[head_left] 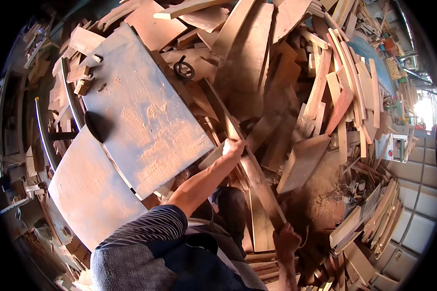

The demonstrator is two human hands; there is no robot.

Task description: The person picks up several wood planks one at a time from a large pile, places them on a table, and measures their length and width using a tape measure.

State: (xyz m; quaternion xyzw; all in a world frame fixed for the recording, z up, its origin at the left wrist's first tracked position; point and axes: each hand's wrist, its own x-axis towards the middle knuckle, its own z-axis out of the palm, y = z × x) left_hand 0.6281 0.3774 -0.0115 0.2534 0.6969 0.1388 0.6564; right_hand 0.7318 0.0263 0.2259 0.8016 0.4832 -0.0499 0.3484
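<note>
A long, narrow wooden board (260, 180) slants across the middle, its far end pointing up and left and its near end low on the right. My left hand (234, 147) is closed around it partway along, with the arm reaching over from the lower left. At the near end, my right hand (287, 237) is closed on the board, partly in shadow. Just left of the board lies a grey metal machine table (141, 111), dusted with sawdust. The board's far end passes close to the table's right side, apparently apart from it.
Loose planks and offcuts (243, 58) are heaped beyond the board. Thin curved strips (352, 82) lean at the right. A dark handwheel (183, 69) sits beside the table. A second curved metal plate (90, 189) adjoins it. Sawdust (327, 206) covers ground at right, near pale floor tiles (417, 203).
</note>
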